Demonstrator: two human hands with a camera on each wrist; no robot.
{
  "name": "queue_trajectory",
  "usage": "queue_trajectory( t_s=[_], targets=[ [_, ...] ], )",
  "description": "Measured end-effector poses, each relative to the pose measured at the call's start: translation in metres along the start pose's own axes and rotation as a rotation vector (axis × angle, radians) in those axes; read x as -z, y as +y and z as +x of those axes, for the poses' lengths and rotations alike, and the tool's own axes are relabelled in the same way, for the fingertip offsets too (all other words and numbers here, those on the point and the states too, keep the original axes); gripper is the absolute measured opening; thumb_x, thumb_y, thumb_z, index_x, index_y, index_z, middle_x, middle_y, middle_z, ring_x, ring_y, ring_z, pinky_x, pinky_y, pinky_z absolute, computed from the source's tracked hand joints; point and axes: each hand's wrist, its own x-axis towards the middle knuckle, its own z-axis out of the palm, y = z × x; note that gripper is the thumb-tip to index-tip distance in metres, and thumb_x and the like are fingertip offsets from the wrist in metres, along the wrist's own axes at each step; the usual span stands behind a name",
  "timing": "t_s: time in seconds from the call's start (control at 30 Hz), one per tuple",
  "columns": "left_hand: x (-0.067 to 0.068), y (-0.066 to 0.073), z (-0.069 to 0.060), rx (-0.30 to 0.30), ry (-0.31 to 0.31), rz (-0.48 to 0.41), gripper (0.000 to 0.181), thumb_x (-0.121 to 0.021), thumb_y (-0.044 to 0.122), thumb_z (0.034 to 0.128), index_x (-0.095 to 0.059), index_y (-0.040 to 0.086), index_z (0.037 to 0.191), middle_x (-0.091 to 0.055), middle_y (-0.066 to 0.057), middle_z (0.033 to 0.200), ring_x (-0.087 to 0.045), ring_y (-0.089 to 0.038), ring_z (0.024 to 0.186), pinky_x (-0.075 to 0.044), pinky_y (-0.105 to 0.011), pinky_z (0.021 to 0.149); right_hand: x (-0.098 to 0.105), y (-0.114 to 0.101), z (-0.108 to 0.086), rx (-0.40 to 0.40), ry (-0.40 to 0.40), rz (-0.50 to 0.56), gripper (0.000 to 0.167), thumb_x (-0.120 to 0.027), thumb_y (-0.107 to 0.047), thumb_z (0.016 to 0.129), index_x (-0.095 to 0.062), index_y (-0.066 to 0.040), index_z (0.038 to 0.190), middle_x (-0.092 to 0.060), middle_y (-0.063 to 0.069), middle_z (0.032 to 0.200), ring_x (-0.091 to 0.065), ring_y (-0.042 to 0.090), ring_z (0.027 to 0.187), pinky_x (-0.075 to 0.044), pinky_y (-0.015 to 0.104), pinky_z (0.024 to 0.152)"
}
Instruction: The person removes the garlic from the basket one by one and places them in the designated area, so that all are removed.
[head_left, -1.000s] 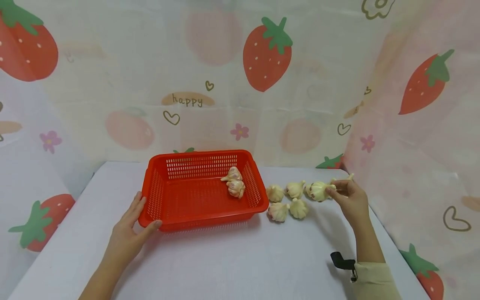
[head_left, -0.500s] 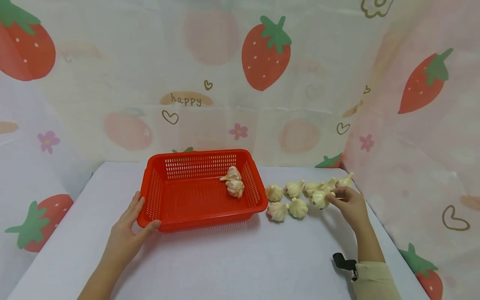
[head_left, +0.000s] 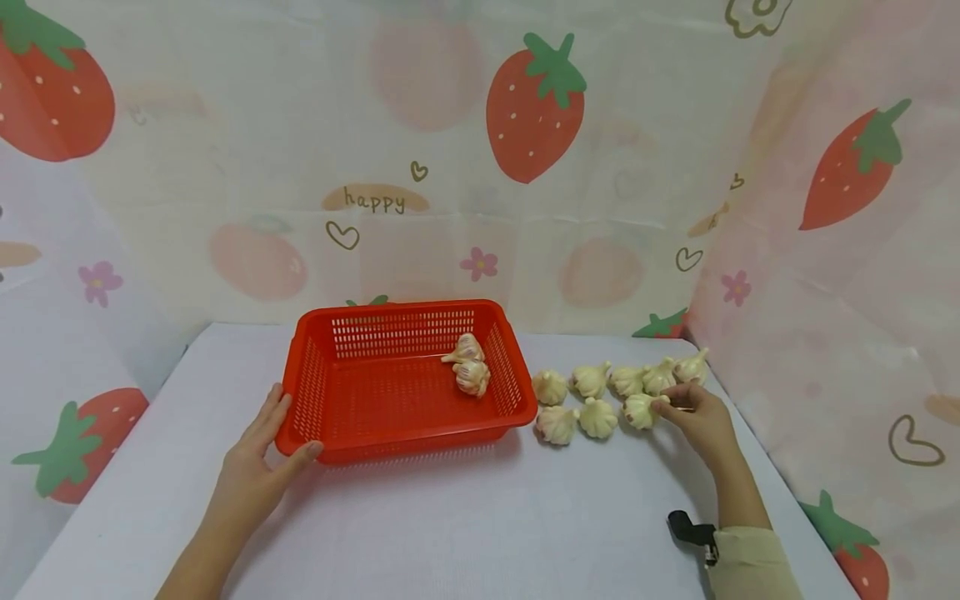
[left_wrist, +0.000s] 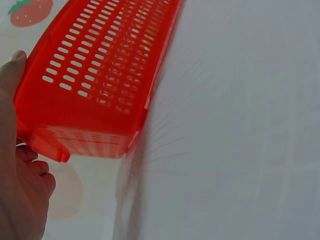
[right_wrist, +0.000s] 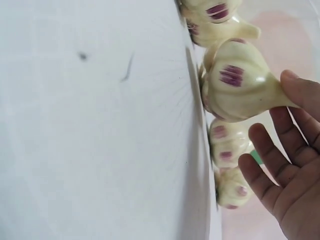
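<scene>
My right hand (head_left: 701, 421) pinches a garlic bulb (head_left: 640, 412) by its stem between thumb and fingertips. In the right wrist view, this bulb (right_wrist: 237, 82) is pale with purple streaks, its base down at the white tabletop. A row of several garlic bulbs (head_left: 590, 380) lies behind it, and two more bulbs (head_left: 597, 418) sit to its left. My left hand (head_left: 251, 471) holds the near left corner of a red plastic basket (head_left: 405, 442). In the left wrist view, its thumb lies on the rim (left_wrist: 22, 100) and its fingers curl below. Two garlic bulbs (head_left: 471, 377) lie inside, at the basket's right end.
The white-covered table (head_left: 480, 525) stretches in front of the basket. A strawberry-patterned curtain (head_left: 420, 108) encloses the back and sides. At my right wrist, a black camera mount (head_left: 692, 529) sticks out beside the sleeve (head_left: 750, 562).
My right hand has brought its garlic bulb down and toward me, from over the back row to the front row. The left hand and the basket have stayed in place.
</scene>
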Motion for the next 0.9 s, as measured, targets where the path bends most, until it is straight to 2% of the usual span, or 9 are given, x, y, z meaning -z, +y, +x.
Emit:
queue_trajectory(
  t_s=[0.33, 0.73, 0.9],
  targets=[
    [-0.0009, -0.0001, -0.0011, 0.009, -0.009, 0.0, 0.089, -0.075, 0.043, 0.093, -0.027, 0.017, 0.163, -0.02, -0.003, 0.171, -0.024, -0.037, 0.155, -0.042, -0.07, 0.103, 0.0003, 0.0053, -0.0002, -0.007, -0.027, -0.001, 0.051, -0.076, -0.046, 0.091, -0.067, -0.003, 0.119, -0.07, 0.019, 0.12, -0.061, 0.032, 0.115, -0.048, 0.034, 0.085],
    [-0.0003, -0.0017, 0.0008, -0.001, -0.003, 0.01, 0.089, -0.075, 0.043, 0.0929, -0.027, 0.018, 0.163, -0.019, -0.001, 0.171, -0.024, -0.036, 0.156, -0.043, -0.07, 0.103, -0.0021, -0.0007, 0.0014, 0.011, -0.058, -0.043, 0.052, -0.077, -0.045, 0.091, -0.066, -0.004, 0.121, -0.07, 0.02, 0.121, -0.063, 0.036, 0.116, -0.049, 0.033, 0.081],
    [-0.0013, -0.0025, 0.0007, 0.001, 0.0, 0.014, 0.089, -0.075, 0.043, 0.0926, -0.027, 0.017, 0.163, -0.021, -0.004, 0.171, -0.025, -0.035, 0.156, -0.043, -0.07, 0.102, -0.0026, -0.0021, 0.001, 0.02, -0.058, -0.063, 0.051, -0.076, -0.045, 0.092, -0.065, -0.004, 0.12, -0.07, 0.02, 0.121, -0.063, 0.036, 0.116, -0.049, 0.033, 0.08]
  ],
)
